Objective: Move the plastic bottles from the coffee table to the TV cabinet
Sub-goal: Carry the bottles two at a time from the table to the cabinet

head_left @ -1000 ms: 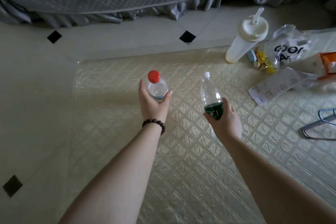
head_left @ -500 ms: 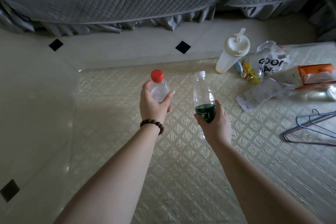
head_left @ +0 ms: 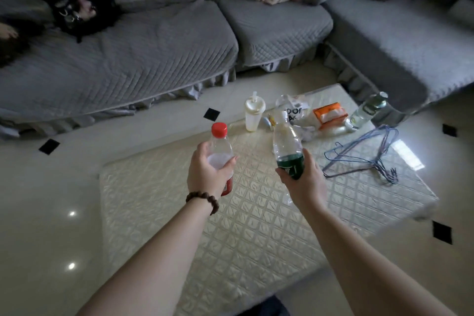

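- Head view: our left hand (head_left: 209,174) is wrapped around the red-cap bottle (head_left: 220,151), and our right hand (head_left: 304,182) is wrapped around the green-label bottle (head_left: 287,147). We hold both upright, lifted above the worktop (head_left: 230,226).
- We judge the pick-up done for these two. The carry to the TV cabinet, which is out of sight, is not yet done.
- A third bottle (head_left: 366,110) stands at the worktop's far right corner, beyond the hangers (head_left: 369,156); it likely needs another trip.
- Beside the lidded cup (head_left: 254,111), a bag (head_left: 293,110) shows the letters "DOO"; the rest is hidden. We cannot read the bottle labels.
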